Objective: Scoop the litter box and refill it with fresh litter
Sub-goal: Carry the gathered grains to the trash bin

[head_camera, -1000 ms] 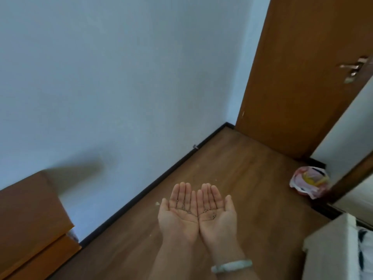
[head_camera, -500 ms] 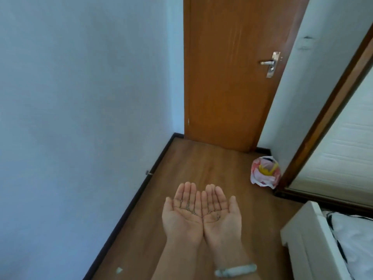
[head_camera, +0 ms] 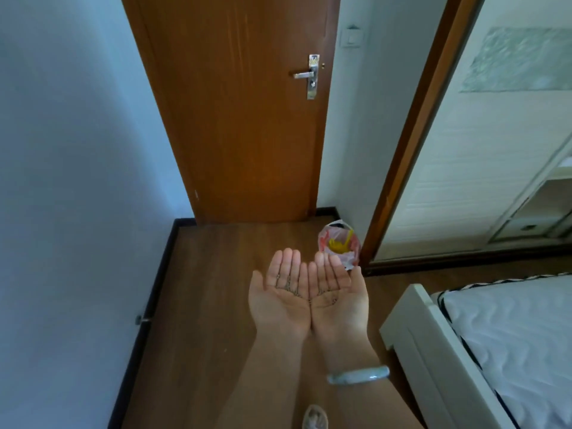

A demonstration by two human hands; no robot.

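Dark grains speckle two upturned palms. The left hand and right hand are held flat and wide, fingers straight and close together. Their little-finger edges touch, so they form one shallow tray. Both forearms reach out level, and the fingers point to 12 o'clock. The grains are fine and gritty. They lie in a thin band running 9 to 3 across the finger bases and upper palms, denser on the left hand. Whether they are litter I cannot tell.

A smooth, pale green bangle circles the right wrist. Under the hands is a brown wood-grain floor. At 1 o'clock, just past the right fingertips, a crumpled plastic bag in red, white and yellow sits on the floor. At 12 stands a shut brown door with a metal lever handle pointing left. At 9 a plain pale wall meets the floor at a dark skirting. At 4 is a white bed with a wavy quilted mattress.
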